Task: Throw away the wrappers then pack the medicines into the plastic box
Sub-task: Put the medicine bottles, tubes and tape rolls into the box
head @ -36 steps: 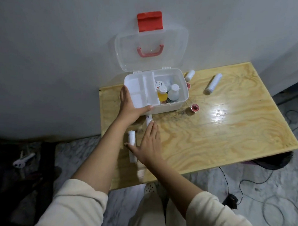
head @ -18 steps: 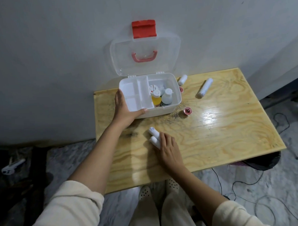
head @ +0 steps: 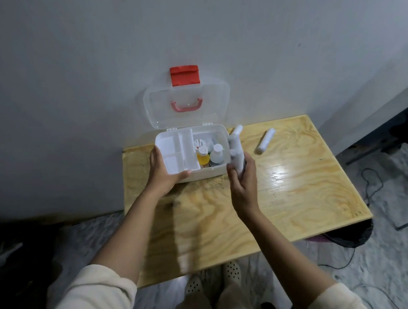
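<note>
A: where's the plastic box (head: 218, 171) at?

B: back of the worktop (head: 292, 193), lid up, bottles inside. Left hand (head: 163, 170) is wrapped round its front-left corner.

A: and the other one?

B: right hand (head: 243, 183) is clamped on white tubes (head: 235, 151), held up beside the box's right end.

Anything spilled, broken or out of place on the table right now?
Nothing spilled or broken. One white tube lies loose on the table, right of the plastic box; the right hand holds two more.
</note>
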`<state>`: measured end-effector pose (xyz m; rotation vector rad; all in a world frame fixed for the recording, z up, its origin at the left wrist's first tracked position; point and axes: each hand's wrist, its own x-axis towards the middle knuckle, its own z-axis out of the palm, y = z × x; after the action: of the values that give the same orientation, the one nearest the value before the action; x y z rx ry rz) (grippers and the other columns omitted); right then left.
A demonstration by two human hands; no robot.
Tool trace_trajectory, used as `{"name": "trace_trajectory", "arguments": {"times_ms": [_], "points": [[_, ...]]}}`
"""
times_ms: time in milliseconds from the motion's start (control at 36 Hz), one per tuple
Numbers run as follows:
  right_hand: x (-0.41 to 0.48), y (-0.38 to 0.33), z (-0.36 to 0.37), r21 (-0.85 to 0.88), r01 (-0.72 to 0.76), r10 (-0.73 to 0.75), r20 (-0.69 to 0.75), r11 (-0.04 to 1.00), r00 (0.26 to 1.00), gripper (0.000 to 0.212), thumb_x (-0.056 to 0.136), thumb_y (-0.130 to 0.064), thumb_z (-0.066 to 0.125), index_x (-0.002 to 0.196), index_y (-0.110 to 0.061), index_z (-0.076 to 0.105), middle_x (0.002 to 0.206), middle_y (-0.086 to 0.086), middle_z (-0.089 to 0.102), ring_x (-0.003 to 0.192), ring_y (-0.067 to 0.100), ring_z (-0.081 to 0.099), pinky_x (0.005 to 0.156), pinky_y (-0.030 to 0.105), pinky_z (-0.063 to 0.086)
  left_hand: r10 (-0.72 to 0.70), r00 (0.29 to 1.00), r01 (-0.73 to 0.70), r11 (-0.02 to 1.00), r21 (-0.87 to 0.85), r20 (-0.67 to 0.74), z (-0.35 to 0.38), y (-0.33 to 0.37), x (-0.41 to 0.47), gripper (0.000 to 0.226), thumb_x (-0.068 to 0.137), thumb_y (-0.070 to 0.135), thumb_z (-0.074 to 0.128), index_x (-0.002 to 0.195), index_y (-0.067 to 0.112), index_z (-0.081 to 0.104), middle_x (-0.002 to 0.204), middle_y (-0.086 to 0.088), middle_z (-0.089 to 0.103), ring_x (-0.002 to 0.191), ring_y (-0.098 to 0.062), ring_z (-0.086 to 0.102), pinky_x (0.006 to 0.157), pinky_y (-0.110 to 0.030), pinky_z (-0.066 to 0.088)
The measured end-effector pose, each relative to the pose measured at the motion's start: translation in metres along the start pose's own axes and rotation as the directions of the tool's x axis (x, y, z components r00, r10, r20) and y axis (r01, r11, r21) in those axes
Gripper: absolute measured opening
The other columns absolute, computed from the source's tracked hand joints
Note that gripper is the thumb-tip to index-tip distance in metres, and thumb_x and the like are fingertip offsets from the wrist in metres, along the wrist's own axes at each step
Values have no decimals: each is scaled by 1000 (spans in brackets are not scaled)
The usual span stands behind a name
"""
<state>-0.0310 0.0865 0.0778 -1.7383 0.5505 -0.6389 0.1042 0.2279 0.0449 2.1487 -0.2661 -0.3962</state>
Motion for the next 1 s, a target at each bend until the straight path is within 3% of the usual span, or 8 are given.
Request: {"name": "trace_trajectory", "arguments": {"times_ms": [83,167,250,444,611,806,889,1000], "points": [[20,-12,1,131,-89,86,27,987,996,30,92,-27,50,116,-10,46,103,5,55,90,10,52,80,24,45,-6,1000,6,1000,1,-13,0,0,2,114,62,33,88,147,15,14,148,-3,20,136,-21,24,103,-30,28],[37,-13,2,192,-153,153,18,969,988,16,94,-11,49,106,-2,52,85,-2,53,72,0,53,67,17,47,-7,1000,7,1000,-6,-16,1,-1,2,114,61,34,88,146,16,15,147,-2,21,136,-21,25,103,-31,30],[48,-10,3,234,-189,189,23,954,982,23,91,-12,51,103,7,55,81,2,53,62,-5,53,55,10,44,-9,1000,8,1000,-18,-16,1,0,1,113,63,31,88,147,17,13,149,-2,19,136,-19,25,100,-27,28],[62,-16,2,238,-182,160,109,954,981,22,92,-12,54,109,2,58,92,-2,67,82,4,63,70,18,52,-5,1000,4,999,-48,-21,2,2,1,106,64,26,88,144,19,19,146,-1,23,133,-17,27,97,-27,29],[70,-13,5,140,-126,90,241,982,966,19,82,-23,65,93,-9,60,96,23,68,84,23,64,73,39,52,-1,1000,0,997,-73,-21,2,3,1,108,64,25,88,145,20,17,147,-1,22,121,-6,25,96,-27,31],[80,-9,4,21,-96,81,369,995,926,15,79,-12,70,75,-21,59,73,-2,57,71,14,57,65,28,49,-2,999,0,998,-67,-34,4,0,2,109,62,25,88,145,19,17,146,-1,23,120,-6,27,95,-26,32],[84,-3,0,1,-102,92,439,995,894,6,78,-6,70,81,-8,65,73,-6,58,72,11,59,67,26,51,6,999,-10,997,-76,-53,4,-1,4,107,60,24,90,143,18,23,141,0,27,118,-7,30,92,-27,34],[89,3,-1,-24,-110,107,488,994,866,19,78,-7,70,93,4,65,86,14,67,79,20,63,72,33,54,29,997,-34,996,-88,-65,5,-5,6,106,58,26,91,141,20,26,139,0,29,119,-9,32,94,-29,36]]}}
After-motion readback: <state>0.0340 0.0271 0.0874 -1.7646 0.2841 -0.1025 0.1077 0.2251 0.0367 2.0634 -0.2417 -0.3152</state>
